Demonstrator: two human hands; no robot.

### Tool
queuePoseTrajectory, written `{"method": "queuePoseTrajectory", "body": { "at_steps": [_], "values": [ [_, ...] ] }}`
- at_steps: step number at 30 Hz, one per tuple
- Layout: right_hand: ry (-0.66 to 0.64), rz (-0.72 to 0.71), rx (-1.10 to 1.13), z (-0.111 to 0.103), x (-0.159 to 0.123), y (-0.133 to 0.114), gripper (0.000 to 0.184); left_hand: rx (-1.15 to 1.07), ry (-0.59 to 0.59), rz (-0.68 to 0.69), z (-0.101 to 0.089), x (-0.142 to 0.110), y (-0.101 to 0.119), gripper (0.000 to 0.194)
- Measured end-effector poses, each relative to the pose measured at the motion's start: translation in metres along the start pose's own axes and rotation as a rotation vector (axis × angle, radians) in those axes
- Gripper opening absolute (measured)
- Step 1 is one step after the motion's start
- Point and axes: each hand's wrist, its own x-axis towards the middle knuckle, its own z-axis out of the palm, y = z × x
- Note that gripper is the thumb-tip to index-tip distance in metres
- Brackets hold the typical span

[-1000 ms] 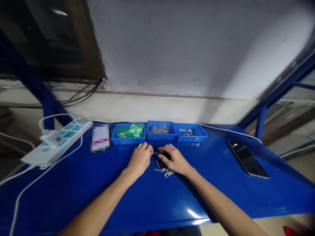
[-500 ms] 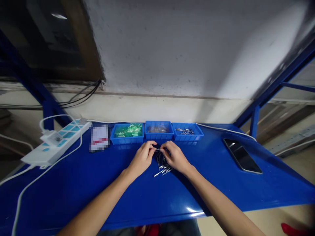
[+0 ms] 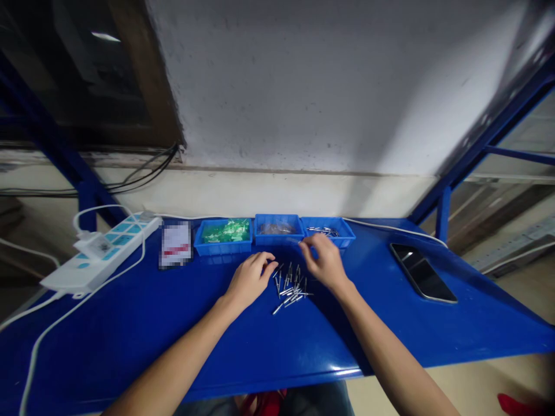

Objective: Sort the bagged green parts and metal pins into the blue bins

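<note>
My left hand [image 3: 251,278] hovers just left of a loose pile of slim silvery metal pins [image 3: 292,289], shaped like blind rivets. Its thumb and forefinger are pinched, and a pin appears to sit at their tips. My right hand [image 3: 326,263] is raised beyond the pile, in front of the right blue bin [image 3: 347,232], which holds more metal pins. The right fingers are curled with thumb and forefinger close together; a faint pale smear at their tips is too blurred to name. Left of those fingertips stands the middle blue bin [image 3: 277,238], with small clear-brownish pieces inside.
A third blue bin [image 3: 223,247] holds green plastic packets. To its left lie a blurred-out card [image 3: 176,245] and a white power strip [image 3: 104,254] with cables. A phone [image 3: 422,273] lies at the right of the blue table [image 3: 208,358]. Behind rises a wall.
My right hand has parted from the left, moving right and up towards the bins, which uncovers more of the pin pile. My left hand stays nearly in place.
</note>
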Motion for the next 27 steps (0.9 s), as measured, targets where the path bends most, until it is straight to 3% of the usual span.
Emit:
{"method": "queuePoseTrajectory", "body": {
  "at_steps": [3, 6, 8, 14, 18, 27],
  "values": [
    [0.177, 0.278, -0.128, -0.005, 0.001, 0.026, 0.025, 0.187, -0.041, -0.021, 0.004, 0.001, -0.001, 0.015],
    [0.118, 0.352, -0.105, -0.003, -0.005, 0.031, 0.031, 0.292, -0.037, -0.011, 0.007, 0.002, -0.002, 0.014],
    [0.031, 0.281, -0.022, 0.002, -0.009, 0.019, 0.028, 0.288, -0.012, -0.021, 0.006, 0.003, -0.002, 0.017],
    [-0.270, -0.138, 0.080, 0.016, -0.012, -0.026, 0.015, 0.141, 0.037, 0.054, -0.002, 0.003, 0.002, 0.030],
    [-0.256, -0.162, 0.069, 0.010, -0.012, -0.028, 0.014, 0.041, 0.043, 0.094, -0.005, 0.001, 0.010, 0.031],
    [-0.226, -0.163, 0.102, 0.004, -0.013, -0.027, 0.016, -0.094, 0.070, 0.047, -0.005, -0.004, 0.015, 0.024]
  ]
}}
